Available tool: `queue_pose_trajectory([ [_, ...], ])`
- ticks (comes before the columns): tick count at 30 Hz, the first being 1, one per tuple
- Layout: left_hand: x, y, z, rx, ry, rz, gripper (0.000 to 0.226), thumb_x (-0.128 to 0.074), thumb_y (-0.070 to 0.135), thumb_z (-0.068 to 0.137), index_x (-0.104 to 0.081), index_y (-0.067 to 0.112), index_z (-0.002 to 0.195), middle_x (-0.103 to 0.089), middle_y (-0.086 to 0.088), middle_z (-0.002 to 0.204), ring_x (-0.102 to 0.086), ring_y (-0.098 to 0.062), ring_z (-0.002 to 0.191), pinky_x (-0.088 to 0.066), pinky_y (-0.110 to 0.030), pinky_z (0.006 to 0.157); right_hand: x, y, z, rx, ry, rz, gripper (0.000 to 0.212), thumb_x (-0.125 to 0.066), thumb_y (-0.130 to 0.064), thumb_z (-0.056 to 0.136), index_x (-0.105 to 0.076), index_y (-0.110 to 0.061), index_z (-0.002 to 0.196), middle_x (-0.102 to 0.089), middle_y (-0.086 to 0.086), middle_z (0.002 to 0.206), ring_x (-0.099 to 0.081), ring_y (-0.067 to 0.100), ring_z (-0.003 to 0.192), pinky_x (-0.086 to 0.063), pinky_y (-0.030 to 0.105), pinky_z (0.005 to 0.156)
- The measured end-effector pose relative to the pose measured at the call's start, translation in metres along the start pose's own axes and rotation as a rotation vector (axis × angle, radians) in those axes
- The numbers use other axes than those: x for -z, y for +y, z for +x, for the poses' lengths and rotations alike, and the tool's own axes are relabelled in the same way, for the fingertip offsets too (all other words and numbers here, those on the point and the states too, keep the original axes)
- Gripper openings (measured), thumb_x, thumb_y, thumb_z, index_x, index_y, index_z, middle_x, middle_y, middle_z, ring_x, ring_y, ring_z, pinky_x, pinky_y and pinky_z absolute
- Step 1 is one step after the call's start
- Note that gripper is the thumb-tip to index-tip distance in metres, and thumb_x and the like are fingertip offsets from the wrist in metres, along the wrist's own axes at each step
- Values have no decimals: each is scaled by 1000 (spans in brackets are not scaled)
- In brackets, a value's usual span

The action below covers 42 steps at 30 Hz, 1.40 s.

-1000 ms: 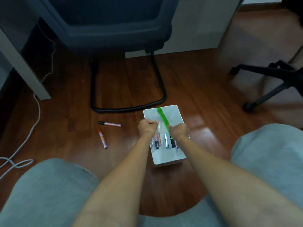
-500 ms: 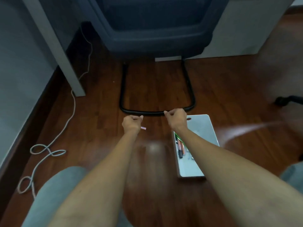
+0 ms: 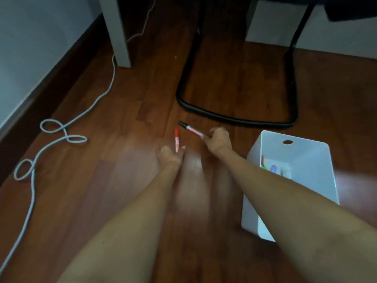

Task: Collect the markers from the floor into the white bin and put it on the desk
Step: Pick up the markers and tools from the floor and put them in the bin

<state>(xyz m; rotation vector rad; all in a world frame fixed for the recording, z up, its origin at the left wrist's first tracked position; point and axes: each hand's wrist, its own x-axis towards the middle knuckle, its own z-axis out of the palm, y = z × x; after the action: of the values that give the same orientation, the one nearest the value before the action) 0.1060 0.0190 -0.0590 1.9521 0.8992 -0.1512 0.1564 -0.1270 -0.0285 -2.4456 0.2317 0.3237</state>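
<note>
Red marker (image 3: 176,140): it lies on the floor right at your left hand, long axis running away from you; the near end sits between your fingertips, the red cap points far.
Left hand (image 3: 171,156): your fingers bracket the near end, though blur hides whether they have closed on it; I cannot tell if you have it pinched.
Black-capped marker (image 3: 190,129): your right hand has its near end; the pale barrel slants up and left, cap outermost, and looks raised off the boards, though that is a judgement.
Right hand (image 3: 217,138): clamped on that marker's tail, and the nearer hand to the bin.
White bin (image 3: 318,160): on the floor to your right, near the right forearm, open top facing you; several markers already lie at its bottom.
Coming move: both loads must travel rightward to the bin; the right hand has the shorter path, the left must cross over.
Materials: slim, smooth plastic cylinders, likely to roll; the bin is rigid, matte plastic with a handle slot in its far wall.
Floor (image 3: 102,190): glossy reddish wood planks, slick under a rolling barrel.
Surroundings: a black chair base (image 3: 234,119) curves just beyond the markers; a grey cable (image 3: 61,135) loops well off to the left.
</note>
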Motion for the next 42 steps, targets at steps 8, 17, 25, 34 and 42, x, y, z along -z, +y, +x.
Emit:
queue_pose_trajectory([
  [8, 4, -6, -11, -140, 72, 58, 22, -69, 18, 85, -70, -2, 92, -72, -25, 97, -68, -37, 93, -50, -39, 81, -47, 6, -8, 101, 147, -132, 23, -55, -10, 97, -66, 1, 114, -52, 20, 123, -52, 38, 116, -47, 39, 91],
  [17, 11, 30, -52, -198, -89, 282, 35, -71, 27, 80, -68, -4, 96, -69, -28, 101, -67, -42, 96, -50, -40, 74, -14, 1, -41, -56, 161, 60, 25, -60, -15, 88, -72, 1, 103, -60, 24, 110, -62, 42, 102, -52, 39, 86],
  [25, 15, 115, -83, -355, -69, 233, 29, -68, 28, 78, -72, 5, 95, -72, -20, 100, -68, -39, 96, -54, -39, 78, 70, -10, -45, -121, 329, 181, 29, -64, -25, 80, -76, -2, 94, -70, 21, 98, -66, 38, 87, -52, 36, 74],
  [34, -8, 158, -148, -497, -197, 242, 26, -67, 27, 80, -72, 4, 93, -72, -17, 99, -68, -38, 92, -52, -37, 74, 138, 31, -84, -253, 473, 269, 25, -64, -20, 80, -72, 3, 77, -54, 19, 74, -46, 30, 64, -28, 28, 60],
  [42, -43, 162, -196, -550, -340, 269, 22, -66, 22, 79, -73, 4, 90, -73, -16, 92, -70, -34, 85, -53, -36, 71, 156, 77, -128, -374, 532, 285, 24, -66, -22, 82, -73, 1, 82, -68, 20, 87, -52, 28, 60, -31, 26, 58],
])
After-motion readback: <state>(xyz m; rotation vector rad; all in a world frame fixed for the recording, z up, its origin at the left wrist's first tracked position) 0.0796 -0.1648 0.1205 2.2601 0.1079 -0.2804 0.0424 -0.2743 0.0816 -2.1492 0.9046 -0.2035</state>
